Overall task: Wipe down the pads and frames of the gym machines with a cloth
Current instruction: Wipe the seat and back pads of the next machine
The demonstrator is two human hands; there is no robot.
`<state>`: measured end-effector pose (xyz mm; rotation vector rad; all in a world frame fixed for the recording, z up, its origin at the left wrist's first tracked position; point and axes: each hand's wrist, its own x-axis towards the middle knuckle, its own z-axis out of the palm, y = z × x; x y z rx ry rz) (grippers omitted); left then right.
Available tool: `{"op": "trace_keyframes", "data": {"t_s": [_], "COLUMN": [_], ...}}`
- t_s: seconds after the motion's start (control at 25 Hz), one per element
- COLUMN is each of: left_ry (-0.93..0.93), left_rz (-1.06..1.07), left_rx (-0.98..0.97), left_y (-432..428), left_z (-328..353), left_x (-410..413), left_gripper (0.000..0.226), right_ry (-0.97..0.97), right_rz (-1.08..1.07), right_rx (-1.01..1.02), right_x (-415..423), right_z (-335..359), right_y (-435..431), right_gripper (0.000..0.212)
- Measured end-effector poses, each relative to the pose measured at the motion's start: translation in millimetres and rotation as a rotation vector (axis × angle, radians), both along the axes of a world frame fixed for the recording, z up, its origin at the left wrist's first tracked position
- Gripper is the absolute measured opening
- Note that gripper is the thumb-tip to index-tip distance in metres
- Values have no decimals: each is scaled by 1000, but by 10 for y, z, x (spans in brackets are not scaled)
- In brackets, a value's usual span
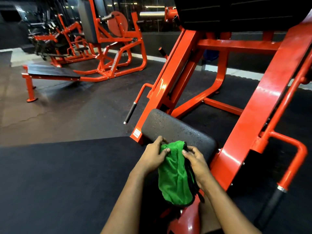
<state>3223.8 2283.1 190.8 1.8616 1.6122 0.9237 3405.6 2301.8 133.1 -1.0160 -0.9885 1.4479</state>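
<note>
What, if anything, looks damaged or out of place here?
The pad ahead of the cloth is speckled grey, worn or dusty; I cannot tell which. The floor at left shows a crack-like line. Nothing else stands out.

Bunched green cloth (175, 174) hangs before the speckled black pad (175, 129).

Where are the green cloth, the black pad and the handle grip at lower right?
green cloth (175, 179), head view, middle of the bunched fabric.
black pad (170, 127), head view, bare speckled top surface.
handle grip (271, 205), head view, middle of the black rubber sleeve.
</note>
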Motion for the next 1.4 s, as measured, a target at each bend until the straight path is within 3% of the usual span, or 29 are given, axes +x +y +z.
{"op": "trace_keyframes", "data": {"t_s": [0.08, 0.2, 0.28, 0.36, 0.44, 0.6, 0.72, 0.88, 1.0, 1.12, 1.2, 1.32, 1.4], "left_ry": [9, 99, 84, 13, -11, 87, 168, 167, 203, 223, 251, 339, 336], "left_rz": [-15, -72, -53, -45, -125, -274, -205, -307, -279, 84, 126, 83, 176], "left_rx": [24, -100, -82, -13, -32, -119, -32, -109, -64, 52, -22, -57, -21], "left_y": [59, 265, 365, 445, 460, 513, 666, 1060, 1595, 1923, 1813, 1599, 1627], "left_z": [59, 84, 68, 59, 66, -14, -113, -14, -12, -389, -803, -1209, -1291], "left_x": [15, 46, 109, 198, 247, 215, 153, 226, 580, 1125, 1527, 1933, 2019], "left_gripper": [20, 13, 8, 13, 15, 39, 28, 18, 17, 28, 49, 76, 86], "right_ry": [-107, -165, -151, -195, -246, -298, -278, -290, -355, -727, -1063, -1564, -1739], "right_rz": [-35, -38, 66, 162, 181, 69, 125, 228, 73, -478, -716, -602, -529], "right_rx": [30, -19, -57, -57, -32, -57, -49, -15, 3, 107, 222, 293, 285], "right_x": [127, 333, 429, 528, 599, 649, 711, 911, 1148, 1549, 1828, 1973, 1950], "right_z": [-10, 44, 68, 25, -55, -171, -201, -109, -93, -239, -370, -547, -643], "right_y": [94, 160, 153, 177, 209, 297, 338, 408, 716, 1174, 1423, 1632, 1679], "right_gripper": [7, 20, 22, 13, 20, 12, 16, 30, 30, 15, 34, 57, 62]}}
